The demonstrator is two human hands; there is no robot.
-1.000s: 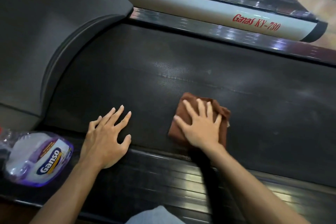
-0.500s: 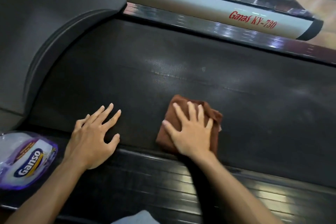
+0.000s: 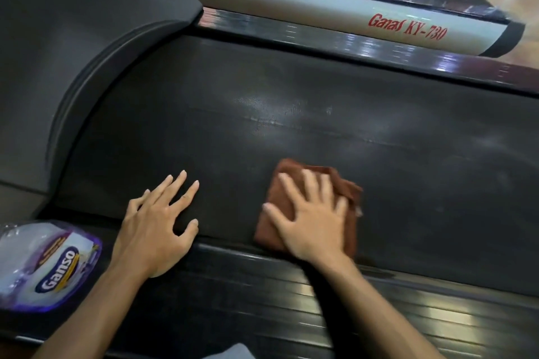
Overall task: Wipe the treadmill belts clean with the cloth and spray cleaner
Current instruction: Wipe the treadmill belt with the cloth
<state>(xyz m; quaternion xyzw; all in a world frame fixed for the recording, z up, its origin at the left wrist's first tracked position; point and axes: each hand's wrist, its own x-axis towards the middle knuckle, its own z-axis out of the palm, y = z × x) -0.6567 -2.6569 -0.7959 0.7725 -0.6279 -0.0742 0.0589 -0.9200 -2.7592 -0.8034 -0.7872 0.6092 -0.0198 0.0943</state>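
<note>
Cloth (image 3: 347, 183) flat under R hand (image 3: 313, 224), long axis toward belt's (image 3: 291, 114) far edge

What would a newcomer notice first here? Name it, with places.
The right hand pressing a folded brown cloth flat on the near edge of the dark treadmill belt. The left hand rests spread beside it, and a Ganso-labelled bottle lies at far left.

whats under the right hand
A folded brown cloth, pressed flat by the right hand onto the black treadmill belt. The belt beneath the cloth is covered, so its condition there cannot be seen.
</note>
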